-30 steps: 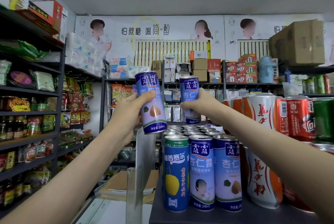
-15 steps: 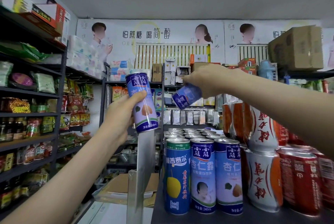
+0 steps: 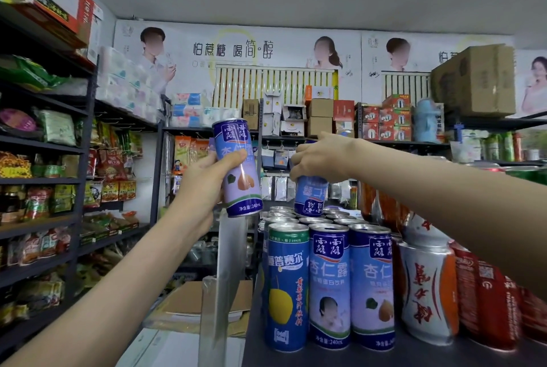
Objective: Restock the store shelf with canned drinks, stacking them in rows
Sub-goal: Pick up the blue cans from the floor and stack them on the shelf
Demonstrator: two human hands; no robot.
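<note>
Scene: We looked along a dark store shelf where a lower layer of cans stood in rows, tops bare.
Left grip: The left grip was wrapped around an upright can, thumb across its label. It held the can in the air beside the shelf's left end, well clear of the stack.
Right grip: The right grip pinched an inverted can from above, with the label upside down. The can's low end was at the tops of the rear rows, and we could not tell whether it touched.
Front row: A green-topped can and two blue cans stood side by side, just beside white-and-red cans.
Risk at the stack: We judged that an inverted can might seat badly. Set across two tops rather than square on one, it could rock and tip when released.
Risk at the edge: A toppling can could roll left, where only a thin clear panel guarded the drop to the cardboard below.
Risk to the rows: A downward nudge could shove the slim cans under it out of line.
Risk on display: Left inverted, its label would read wrong to shoppers.
</note>
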